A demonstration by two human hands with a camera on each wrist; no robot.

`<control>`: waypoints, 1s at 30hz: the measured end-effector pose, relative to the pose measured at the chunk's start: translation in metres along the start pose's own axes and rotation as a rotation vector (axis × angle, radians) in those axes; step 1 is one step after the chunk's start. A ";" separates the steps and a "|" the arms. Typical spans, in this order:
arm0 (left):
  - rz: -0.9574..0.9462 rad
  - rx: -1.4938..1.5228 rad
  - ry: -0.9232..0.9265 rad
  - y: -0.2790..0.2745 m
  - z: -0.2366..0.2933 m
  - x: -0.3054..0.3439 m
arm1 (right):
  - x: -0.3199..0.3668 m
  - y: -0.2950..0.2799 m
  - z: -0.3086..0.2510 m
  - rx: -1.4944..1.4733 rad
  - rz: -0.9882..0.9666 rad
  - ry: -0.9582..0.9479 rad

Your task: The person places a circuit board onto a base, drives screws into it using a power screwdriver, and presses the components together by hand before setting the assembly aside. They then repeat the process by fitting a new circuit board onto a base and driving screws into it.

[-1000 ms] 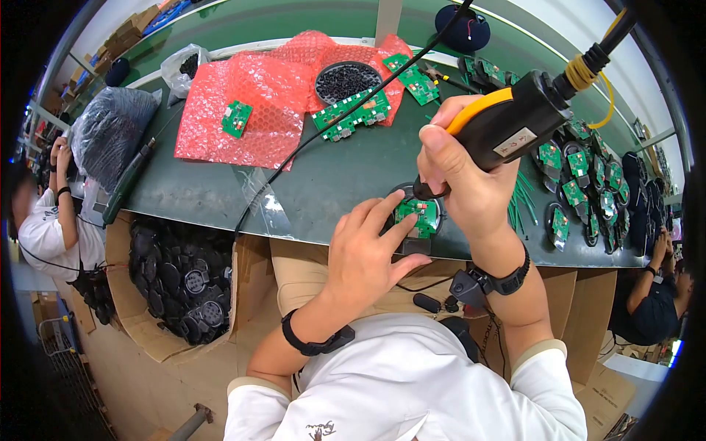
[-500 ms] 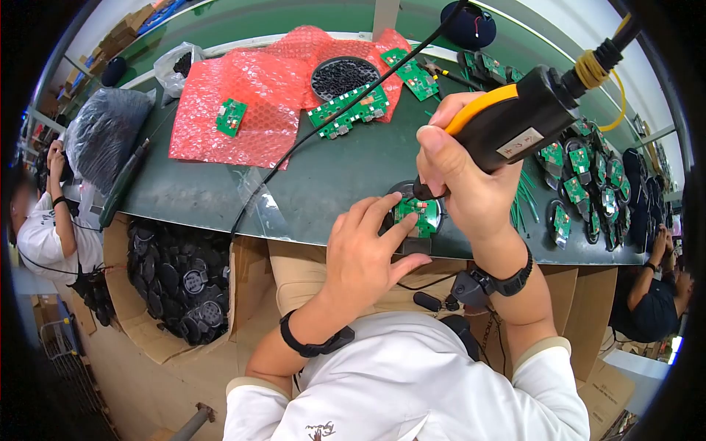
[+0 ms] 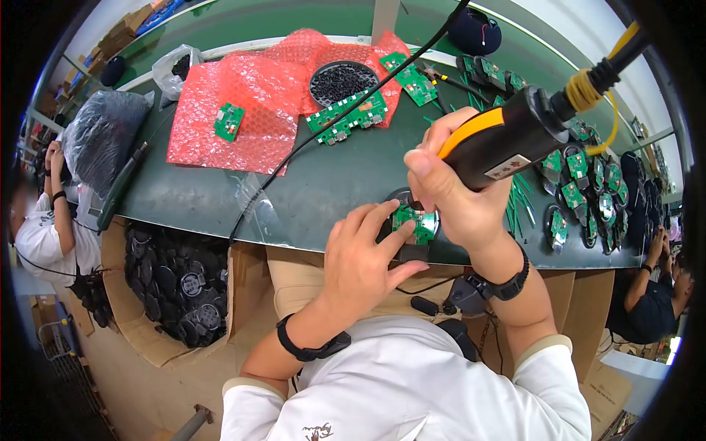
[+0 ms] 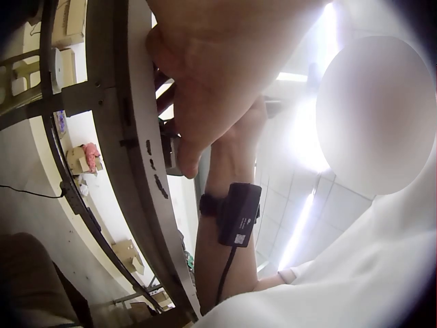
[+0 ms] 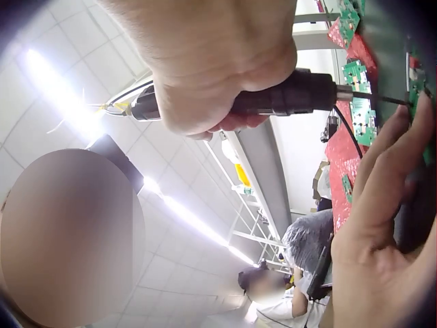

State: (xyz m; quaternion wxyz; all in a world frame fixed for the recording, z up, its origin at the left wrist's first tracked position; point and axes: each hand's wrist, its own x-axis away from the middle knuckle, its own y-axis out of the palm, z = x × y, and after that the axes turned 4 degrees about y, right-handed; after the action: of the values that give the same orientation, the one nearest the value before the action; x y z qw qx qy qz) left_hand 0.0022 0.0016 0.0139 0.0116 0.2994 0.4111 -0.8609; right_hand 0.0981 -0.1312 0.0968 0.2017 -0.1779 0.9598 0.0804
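The right hand grips a black and yellow electric screwdriver, its fingers curled round the body. In the right wrist view the thin bit of the screwdriver reaches down to a green circuit board. That board sits in a round black housing at the table's near edge. The left hand lies beside it, fingers extended, with fingertips resting on the board and housing. In the left wrist view, the left hand hides most of the work.
Red bubble wrap carries circuit boards and a dish of small black parts. Assembled units crowd the right side. A carton of black housings stands below the table. A cable crosses overhead; another screwdriver lies left.
The right hand and screwdriver have moved slightly down and left in the head view, and the screwdriver has tilted a little. The left hand stays at the board.
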 end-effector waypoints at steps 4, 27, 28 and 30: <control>0.010 -0.003 -0.001 -0.001 0.001 0.000 | 0.001 0.000 0.002 0.017 -0.004 -0.030; 0.034 0.020 0.000 0.005 -0.003 0.009 | -0.056 -0.062 -0.060 0.250 0.242 -0.224; 0.054 0.054 0.009 0.006 -0.005 0.011 | -0.053 -0.068 -0.057 0.249 0.242 -0.224; 0.078 0.085 0.013 0.006 -0.008 0.013 | -0.042 -0.083 -0.045 0.174 0.188 -0.124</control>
State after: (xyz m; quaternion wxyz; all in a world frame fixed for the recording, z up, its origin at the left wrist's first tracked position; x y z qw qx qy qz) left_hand -0.0031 0.0061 -0.0011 0.0298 0.3212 0.3623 -0.8745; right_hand 0.1489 -0.2050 0.1481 0.2667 -0.0639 0.9613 0.0263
